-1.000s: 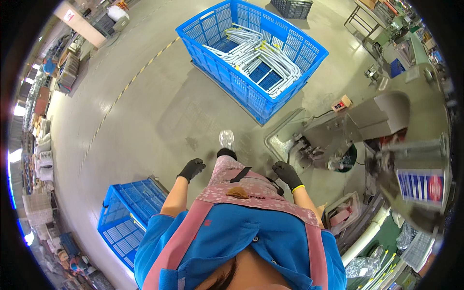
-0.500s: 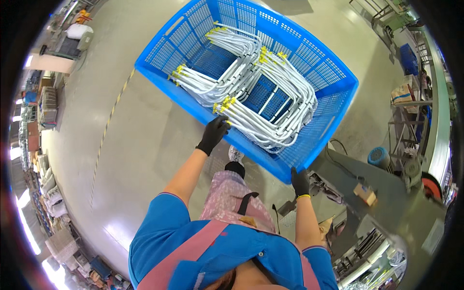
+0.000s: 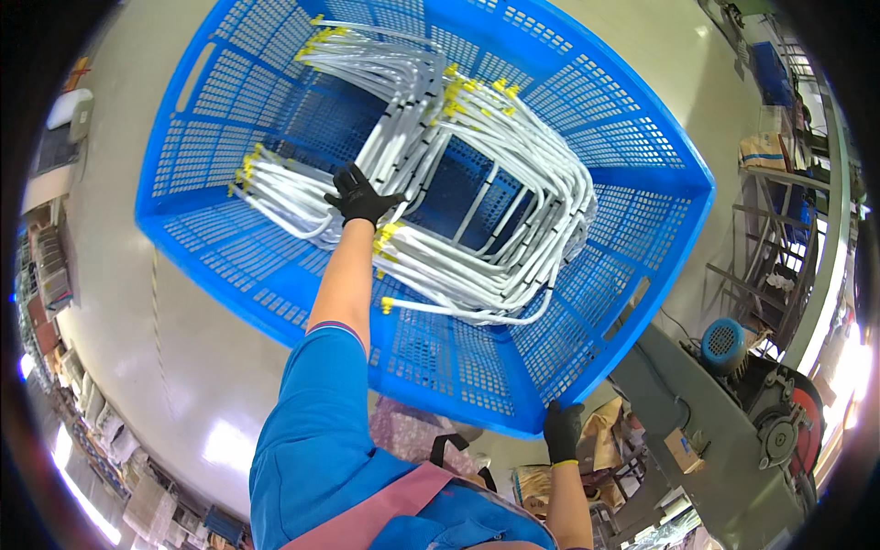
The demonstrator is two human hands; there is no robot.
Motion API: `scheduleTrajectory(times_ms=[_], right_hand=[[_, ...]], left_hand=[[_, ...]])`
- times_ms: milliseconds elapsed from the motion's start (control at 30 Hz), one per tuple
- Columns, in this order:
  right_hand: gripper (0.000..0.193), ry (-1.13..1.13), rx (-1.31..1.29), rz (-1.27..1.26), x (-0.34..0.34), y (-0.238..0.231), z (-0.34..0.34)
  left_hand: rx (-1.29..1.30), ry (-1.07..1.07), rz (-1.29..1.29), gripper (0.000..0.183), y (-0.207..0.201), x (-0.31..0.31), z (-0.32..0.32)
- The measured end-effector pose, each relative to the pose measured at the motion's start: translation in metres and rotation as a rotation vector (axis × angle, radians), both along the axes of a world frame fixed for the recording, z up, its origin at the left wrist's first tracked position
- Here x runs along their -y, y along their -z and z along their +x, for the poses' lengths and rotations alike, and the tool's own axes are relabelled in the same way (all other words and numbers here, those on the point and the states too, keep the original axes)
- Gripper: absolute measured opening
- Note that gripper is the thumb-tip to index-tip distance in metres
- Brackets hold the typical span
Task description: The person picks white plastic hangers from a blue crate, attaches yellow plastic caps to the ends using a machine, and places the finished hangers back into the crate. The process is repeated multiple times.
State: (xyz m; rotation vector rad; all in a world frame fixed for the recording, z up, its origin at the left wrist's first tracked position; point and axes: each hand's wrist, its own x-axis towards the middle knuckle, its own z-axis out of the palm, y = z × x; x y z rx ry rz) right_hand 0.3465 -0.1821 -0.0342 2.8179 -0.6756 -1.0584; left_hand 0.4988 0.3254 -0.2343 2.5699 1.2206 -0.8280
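A large blue perforated plastic basket point(image 3: 442, 401) fills the upper middle. Inside lie bundles of bent white tubes point(image 3: 566, 206), U-shaped, with yellow end pieces and black bands. My left hand point(image 3: 360, 195), in a black glove, reaches over the front wall with its fingers spread. It is above or against the tubes at the basket's middle; contact is hard to judge. My right hand point(image 3: 562, 433), gloved in black with a yellow cuff, grips the basket's rim at the near right corner. Its fingertips are partly hidden by the rim. One tube lies slightly apart near the front wall.
To the right stands a grey machine surface point(image 3: 674, 390) with a blue motor point(image 3: 723, 341) and a red wheel point(image 3: 808, 417). Metal racking point(image 3: 779, 247) rises beyond it. Stacked goods line the far left. Grey floor point(image 3: 215, 385) with a worn yellow line shows at left.
My left hand has moved from the basket's near rim to inside, over the tubes, and its fingers have spread. The basket appears larger and closer. My right hand stays at the near right corner.
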Motion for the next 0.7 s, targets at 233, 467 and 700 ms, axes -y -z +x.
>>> scheduleTrajectory(times_ms=[233, 467, 700], right_hand=[[0.053, 0.012, 0.022, 0.008, -0.007, -0.006, -0.002], [0.05, 0.083, -0.011, 0.02, -0.015, -0.009, 0.009], [0.045, 0.092, 0.091, 0.051, -0.004, 0.009, 0.0]], left_hand=[[0.34, 0.111, 0.034, 0.057, 0.028, -0.017, -0.025], [0.445, 0.186, -0.336, 0.054, -0.047, -0.038, -0.036], [0.652, -0.038, -1.144, 0.043, -0.249, -0.018, -0.047]])
